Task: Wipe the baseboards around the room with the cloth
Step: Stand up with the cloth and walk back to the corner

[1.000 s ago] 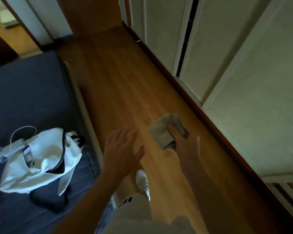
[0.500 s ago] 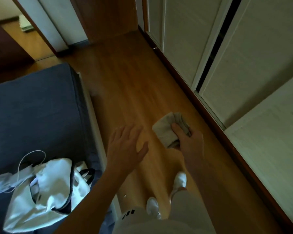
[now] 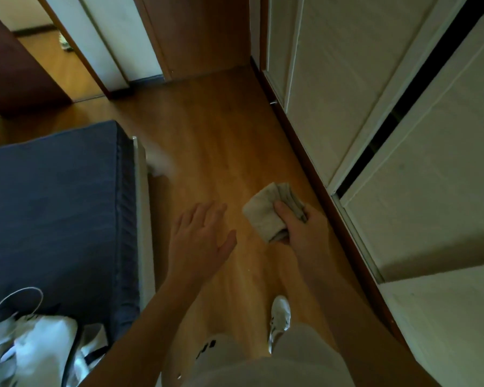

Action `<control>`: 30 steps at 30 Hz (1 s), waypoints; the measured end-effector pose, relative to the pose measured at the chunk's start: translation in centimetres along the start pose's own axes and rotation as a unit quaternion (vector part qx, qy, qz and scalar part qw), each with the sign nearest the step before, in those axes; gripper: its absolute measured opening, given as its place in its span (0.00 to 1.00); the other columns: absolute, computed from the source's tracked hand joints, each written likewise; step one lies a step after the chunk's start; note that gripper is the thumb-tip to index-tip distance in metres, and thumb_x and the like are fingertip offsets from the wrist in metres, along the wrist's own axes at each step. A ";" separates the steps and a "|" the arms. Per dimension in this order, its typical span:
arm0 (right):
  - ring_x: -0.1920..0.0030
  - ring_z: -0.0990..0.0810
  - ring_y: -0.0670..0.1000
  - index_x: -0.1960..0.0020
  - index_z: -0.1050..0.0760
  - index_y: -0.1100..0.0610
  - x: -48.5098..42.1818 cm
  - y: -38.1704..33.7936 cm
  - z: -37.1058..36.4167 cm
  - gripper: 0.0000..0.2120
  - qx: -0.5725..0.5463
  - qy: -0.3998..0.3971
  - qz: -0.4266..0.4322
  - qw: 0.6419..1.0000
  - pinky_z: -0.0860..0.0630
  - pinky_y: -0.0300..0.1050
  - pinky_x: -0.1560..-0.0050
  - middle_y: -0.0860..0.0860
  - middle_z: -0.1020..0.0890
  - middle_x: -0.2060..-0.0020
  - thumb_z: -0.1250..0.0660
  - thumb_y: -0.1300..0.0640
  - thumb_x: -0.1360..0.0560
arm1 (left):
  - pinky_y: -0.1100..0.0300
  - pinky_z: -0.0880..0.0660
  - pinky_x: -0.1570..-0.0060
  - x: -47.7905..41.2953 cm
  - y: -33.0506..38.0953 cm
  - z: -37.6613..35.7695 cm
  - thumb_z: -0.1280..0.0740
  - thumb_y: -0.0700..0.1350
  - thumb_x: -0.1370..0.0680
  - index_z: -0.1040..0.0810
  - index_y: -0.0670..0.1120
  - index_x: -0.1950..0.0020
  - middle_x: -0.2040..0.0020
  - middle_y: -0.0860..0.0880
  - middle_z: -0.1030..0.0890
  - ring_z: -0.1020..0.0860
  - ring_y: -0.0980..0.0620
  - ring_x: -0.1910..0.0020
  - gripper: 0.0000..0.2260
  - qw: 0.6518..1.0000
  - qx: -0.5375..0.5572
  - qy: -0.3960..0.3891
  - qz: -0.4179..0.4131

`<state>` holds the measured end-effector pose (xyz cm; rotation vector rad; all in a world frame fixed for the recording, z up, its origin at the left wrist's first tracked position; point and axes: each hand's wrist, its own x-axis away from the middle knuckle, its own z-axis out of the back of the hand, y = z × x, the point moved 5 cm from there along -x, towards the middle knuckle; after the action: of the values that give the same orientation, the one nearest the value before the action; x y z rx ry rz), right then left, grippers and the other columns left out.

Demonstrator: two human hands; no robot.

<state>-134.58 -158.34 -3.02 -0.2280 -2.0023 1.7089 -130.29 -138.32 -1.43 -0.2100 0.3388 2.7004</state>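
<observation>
My right hand (image 3: 305,227) grips a folded beige cloth (image 3: 266,210) in the air above the wooden floor, thumb across its top. My left hand (image 3: 199,241) hangs beside it, fingers spread and holding nothing. A dark brown baseboard (image 3: 316,180) runs along the foot of the white wardrobe doors on the right, a short way right of the cloth. The cloth does not touch it.
A bed with a dark blue cover (image 3: 56,208) fills the left side, with a white bag (image 3: 37,350) on its near corner. White sliding wardrobe doors (image 3: 347,88) line the right. A wooden door (image 3: 199,34) and an open doorway (image 3: 53,60) lie ahead. My white shoe (image 3: 280,317) is on the floor.
I have walked forward along the gap between bed and wardrobe. The bag has slid toward the bottom of the view. Both hands keep the same pose, the cloth still gripped.
</observation>
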 end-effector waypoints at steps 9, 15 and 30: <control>0.57 0.14 0.46 0.53 0.18 0.38 -12.8 -2.8 -3.9 0.14 0.028 -0.068 -0.022 0.997 0.19 0.42 0.63 0.43 0.14 0.56 0.25 0.35 0.35 | 0.47 0.31 0.35 -9.3 -2.5 -2.4 0.37 0.60 0.22 0.28 0.52 0.29 0.31 0.50 0.26 0.29 0.48 0.32 0.24 0.997 -0.003 0.042 0.066; 0.56 0.14 0.46 0.55 0.17 0.37 -19.5 -3.1 -10.8 0.09 0.063 -0.107 -0.032 0.992 0.16 0.48 0.58 0.43 0.14 0.57 0.26 0.37 0.33 | 0.44 0.29 0.37 -15.0 -8.1 -3.0 0.39 0.61 0.23 0.26 0.52 0.30 0.32 0.49 0.24 0.27 0.46 0.34 0.24 0.993 -0.006 0.040 0.114; 0.57 0.14 0.47 0.48 0.18 0.52 -39.1 -7.9 -34.3 0.09 0.022 -0.084 -0.052 0.995 0.20 0.38 0.65 0.49 0.13 0.56 0.26 0.51 0.26 | 0.47 0.30 0.36 -36.8 -30.3 -0.9 0.34 0.56 0.23 0.22 0.48 0.33 0.34 0.47 0.22 0.25 0.45 0.35 0.22 0.992 -0.004 0.059 0.115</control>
<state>-83.27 -146.64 -2.37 0.0363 -2.0533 1.7529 -84.37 -125.61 -1.27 -0.3549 0.4093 2.9240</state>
